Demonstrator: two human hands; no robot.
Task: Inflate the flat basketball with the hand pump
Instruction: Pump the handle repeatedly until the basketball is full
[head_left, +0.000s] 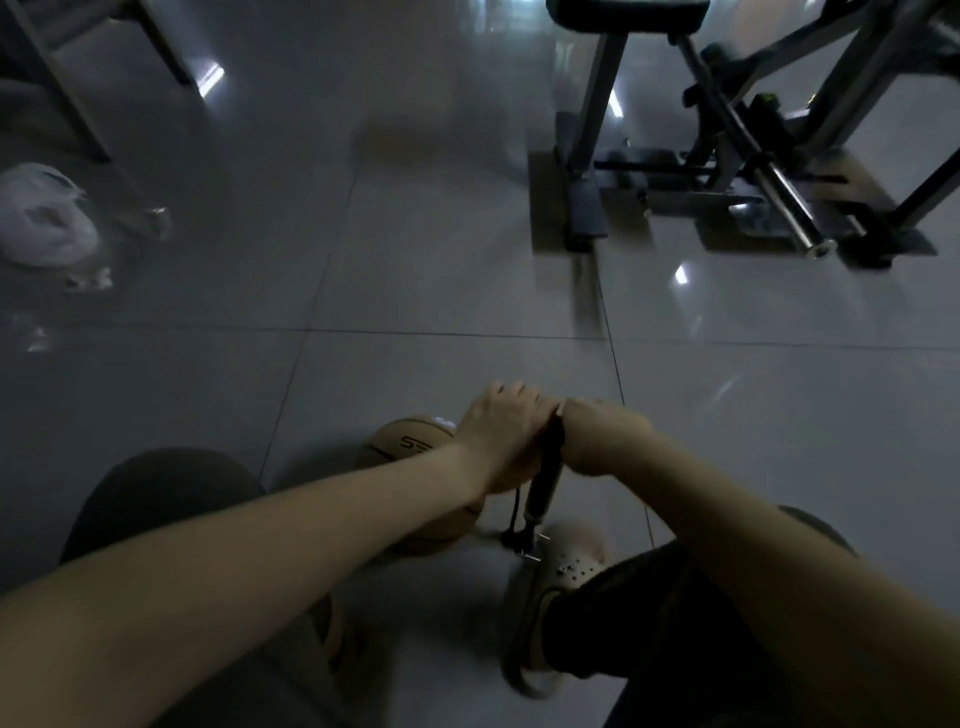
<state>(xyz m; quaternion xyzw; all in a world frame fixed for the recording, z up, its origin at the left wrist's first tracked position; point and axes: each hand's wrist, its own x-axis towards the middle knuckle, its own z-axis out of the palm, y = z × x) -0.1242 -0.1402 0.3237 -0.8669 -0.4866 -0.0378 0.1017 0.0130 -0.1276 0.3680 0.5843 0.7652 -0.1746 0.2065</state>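
A black hand pump (543, 486) stands upright on the tiled floor, its foot bar (527, 545) under the toe of a pale clog. My left hand (498, 434) and my right hand (602, 434) grip the two ends of its top handle, fingers curled round it. A thin black hose (514, 512) runs from the pump's base toward the tan basketball (410, 447), which lies on the floor just left of the pump, partly hidden by my left forearm. The needle's place in the ball is hidden.
A weight bench with a chrome bar (727, 171) stands at the back right. A white plastic bag (44, 215) lies at the left near metal furniture legs (150, 208). My knees and a pale clog (550, 582) are at the bottom of the view.
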